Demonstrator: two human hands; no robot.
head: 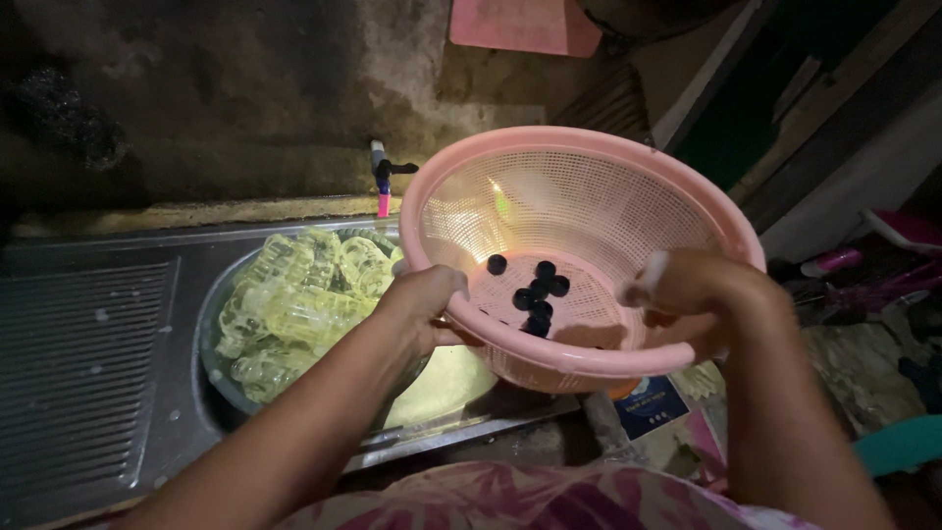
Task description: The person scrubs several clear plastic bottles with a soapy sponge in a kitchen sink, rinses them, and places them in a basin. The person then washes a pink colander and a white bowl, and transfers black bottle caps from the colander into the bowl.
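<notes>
I hold a round pink plastic colander basket point(589, 162) tilted toward me above the right end of a metal sink. My left hand point(424, 299) grips its near-left rim. My right hand point(692, 287) grips the near-right rim, with soap foam on a fingertip. Several small black bottle caps point(538, 290) lie together in the bottom of the basket. Below and to the left, the sink basin point(211, 324) holds several clear plastic bottles point(294, 309) piled in water.
A ribbed steel draining board point(83, 363) lies left of the basin. A tap with a black handle and pink spout point(383, 177) juts from the dark wall behind. Pink and other cluttered items point(863, 265) lie at the right.
</notes>
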